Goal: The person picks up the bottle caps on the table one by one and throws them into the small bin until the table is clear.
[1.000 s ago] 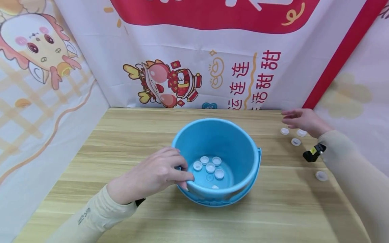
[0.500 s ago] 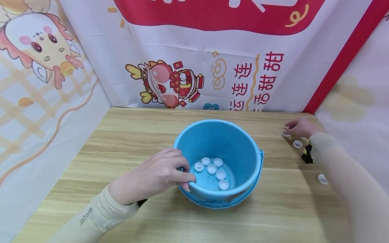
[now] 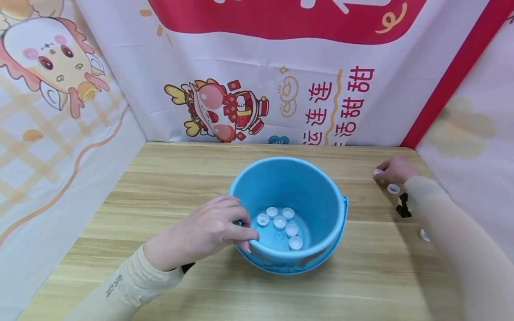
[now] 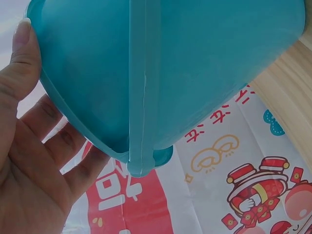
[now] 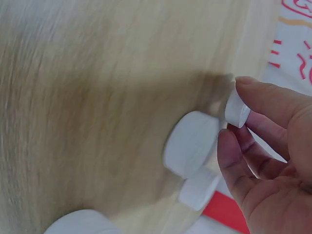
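Where the right grip (image 3: 397, 169) pinches: a white cap (image 5: 236, 109), clamped between thumb and fingers, tipped on edge!
Loose caps (image 5: 191, 145): three on the counter (image 3: 180, 178), two just beside the right grip, one farther off by the sleeve (image 3: 433, 209).
Blue bucket (image 3: 289, 183): well to the right grip's left, six caps (image 3: 279, 222) lying on its floor.
Left grip (image 3: 210, 227): thumb and fingers clamped round the bucket's rim.
Printed backdrop (image 3: 201, 58): beyond both grips, behind the counter.
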`<state>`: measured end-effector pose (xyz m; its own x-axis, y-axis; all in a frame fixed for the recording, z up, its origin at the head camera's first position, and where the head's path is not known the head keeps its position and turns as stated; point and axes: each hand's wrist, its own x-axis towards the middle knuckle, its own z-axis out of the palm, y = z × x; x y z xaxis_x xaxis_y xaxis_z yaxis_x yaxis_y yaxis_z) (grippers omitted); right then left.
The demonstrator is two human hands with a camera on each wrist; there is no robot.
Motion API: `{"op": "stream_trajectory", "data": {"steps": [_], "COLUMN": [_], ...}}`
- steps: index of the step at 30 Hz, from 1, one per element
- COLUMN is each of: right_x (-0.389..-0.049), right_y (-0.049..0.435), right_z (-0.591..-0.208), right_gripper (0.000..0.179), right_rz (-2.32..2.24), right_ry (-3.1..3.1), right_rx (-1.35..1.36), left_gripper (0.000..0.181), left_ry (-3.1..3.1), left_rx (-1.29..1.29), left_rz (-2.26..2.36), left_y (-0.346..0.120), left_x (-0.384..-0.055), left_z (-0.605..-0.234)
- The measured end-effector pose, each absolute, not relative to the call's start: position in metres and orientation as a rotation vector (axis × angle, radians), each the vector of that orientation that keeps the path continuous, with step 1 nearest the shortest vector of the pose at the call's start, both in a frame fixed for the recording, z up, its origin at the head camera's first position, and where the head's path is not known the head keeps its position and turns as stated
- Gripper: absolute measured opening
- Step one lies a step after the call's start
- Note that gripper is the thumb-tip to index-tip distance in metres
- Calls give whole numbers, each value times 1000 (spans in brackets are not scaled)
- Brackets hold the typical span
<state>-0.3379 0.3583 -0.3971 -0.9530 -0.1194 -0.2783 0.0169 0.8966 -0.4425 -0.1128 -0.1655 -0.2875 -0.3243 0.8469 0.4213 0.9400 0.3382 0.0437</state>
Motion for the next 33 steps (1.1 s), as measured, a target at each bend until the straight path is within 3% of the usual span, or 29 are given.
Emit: {"op": "stream_trajectory", "data": {"steps": [5, 19, 33], "right_x": [-330, -292, -235], "right_y": [344, 295, 236], "right_z": [-386, -322, -250], "right_gripper": [67, 80, 57], "right_rz": [-710, -933, -1167], "right_ry": [2749, 2873, 2932], "right_rx": [-20, -217, -426], "left_gripper": [28, 26, 25], "left_ry": [-2274, -2254, -2257], "left_rx": [-1587, -1586, -1583], "left_rz": [-408, -425, -429], "left_y": [-165, -164, -163], "left_x": [-113, -114, -114], "left_z": [-288, -289, -289]}}
